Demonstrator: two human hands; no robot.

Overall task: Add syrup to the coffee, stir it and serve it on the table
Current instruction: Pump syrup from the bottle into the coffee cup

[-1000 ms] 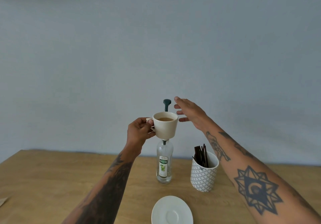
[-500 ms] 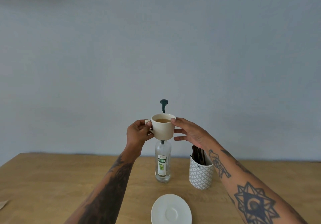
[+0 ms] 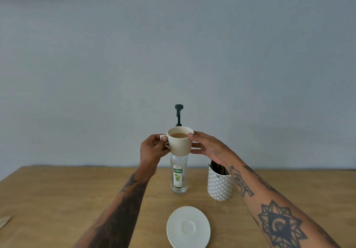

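Cup (image 3: 179, 143) of light brown coffee is held up in the air between both hands, upright, in front of the bottle's upper part. The left hand (image 3: 153, 148) is closed on the cup's handle, pinching it between thumb and fingers. The right hand (image 3: 209, 147) is half open, its thumb resting at the rim and its fingers laid against the cup's side, steadying rather than gripping.

Straight below the cup stands a clear syrup bottle (image 3: 178, 178) with a green label, upright on the desk (image 3: 57, 199). Its dark pump (image 3: 179, 113) rises behind the cup, the head showing above the rim.

Under the right wrist, just right of the bottle, sits a white patterned holder (image 3: 219, 186) with dark sticks (image 3: 218, 168) in it, partly hidden by the forearm.

Nearer the person than both hands, a white saucer (image 3: 188, 226) lies flat on the desk, with nothing on it.
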